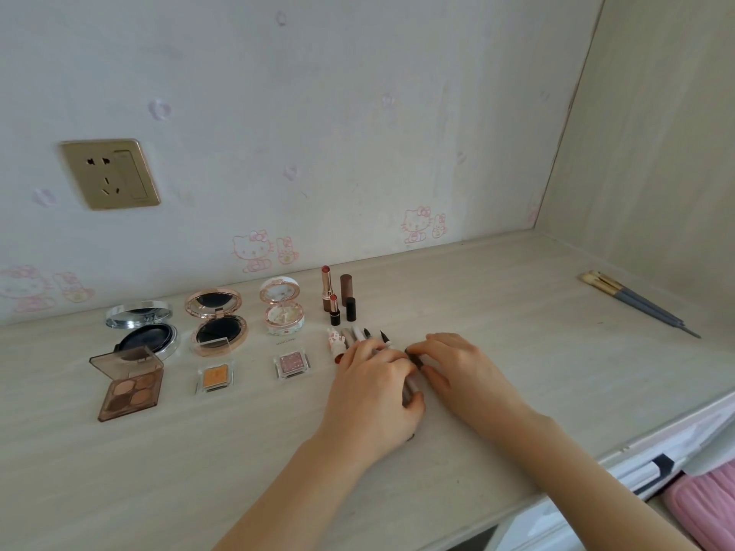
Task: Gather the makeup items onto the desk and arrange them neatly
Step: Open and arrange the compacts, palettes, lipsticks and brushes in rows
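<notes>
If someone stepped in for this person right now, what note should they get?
Left hand grips a pale pen; right hand pinches its dark end.
Done: three open compacts, three eyeshadow palettes in front, lipsticks standing, a row of pens.
To do: set this pen in the row; brushes lie apart at the far right of the desk.

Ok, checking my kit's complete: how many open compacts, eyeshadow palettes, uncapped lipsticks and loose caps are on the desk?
Open compacts: 3
Eyeshadow palettes: 3
Uncapped lipsticks: 2
Loose caps: 2
Total: 10
</notes>
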`<act>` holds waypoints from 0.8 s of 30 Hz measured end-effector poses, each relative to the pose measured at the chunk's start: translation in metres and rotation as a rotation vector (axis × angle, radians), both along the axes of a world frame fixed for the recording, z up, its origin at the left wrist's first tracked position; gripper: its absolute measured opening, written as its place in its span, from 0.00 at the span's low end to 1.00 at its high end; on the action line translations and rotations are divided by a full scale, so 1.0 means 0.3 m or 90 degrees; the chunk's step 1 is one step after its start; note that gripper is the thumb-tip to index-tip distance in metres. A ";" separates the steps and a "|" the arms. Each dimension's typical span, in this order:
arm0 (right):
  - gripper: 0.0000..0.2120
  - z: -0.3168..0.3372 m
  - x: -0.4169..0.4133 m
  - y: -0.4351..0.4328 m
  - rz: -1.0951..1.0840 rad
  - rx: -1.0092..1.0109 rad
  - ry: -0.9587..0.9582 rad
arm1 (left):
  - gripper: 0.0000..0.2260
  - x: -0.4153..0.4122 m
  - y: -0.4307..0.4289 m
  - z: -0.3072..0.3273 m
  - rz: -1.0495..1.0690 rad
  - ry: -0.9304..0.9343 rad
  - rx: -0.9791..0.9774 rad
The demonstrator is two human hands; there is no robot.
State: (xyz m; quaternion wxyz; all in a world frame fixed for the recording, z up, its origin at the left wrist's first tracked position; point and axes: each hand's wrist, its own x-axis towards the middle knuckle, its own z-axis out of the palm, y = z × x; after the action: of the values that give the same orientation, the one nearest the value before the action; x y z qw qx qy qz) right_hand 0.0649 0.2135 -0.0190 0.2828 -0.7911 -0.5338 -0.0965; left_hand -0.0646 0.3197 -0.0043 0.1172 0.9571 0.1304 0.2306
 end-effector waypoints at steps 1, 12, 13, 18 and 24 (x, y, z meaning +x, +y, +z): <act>0.12 0.001 -0.002 0.006 0.008 0.000 0.010 | 0.14 -0.002 0.003 0.000 0.000 0.002 -0.002; 0.12 0.002 -0.026 -0.027 0.014 0.022 0.022 | 0.14 -0.008 0.007 0.006 -0.014 -0.002 -0.018; 0.12 0.002 -0.025 -0.034 0.008 0.021 0.023 | 0.14 -0.009 0.008 0.006 -0.015 -0.001 -0.020; 0.11 0.007 -0.013 -0.107 -0.040 0.014 0.018 | 0.14 -0.010 -0.005 0.019 -0.019 -0.012 -0.036; 0.13 0.030 0.040 -0.265 -0.122 -0.064 0.002 | 0.10 0.022 -0.058 0.050 -0.053 0.005 -0.056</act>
State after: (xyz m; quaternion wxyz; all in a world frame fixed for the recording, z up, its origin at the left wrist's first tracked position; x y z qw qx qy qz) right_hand 0.0771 0.1339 -0.0100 0.2331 -0.8518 -0.4594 -0.0954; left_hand -0.0578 0.3024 0.0109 0.1680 0.9566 0.1011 0.2155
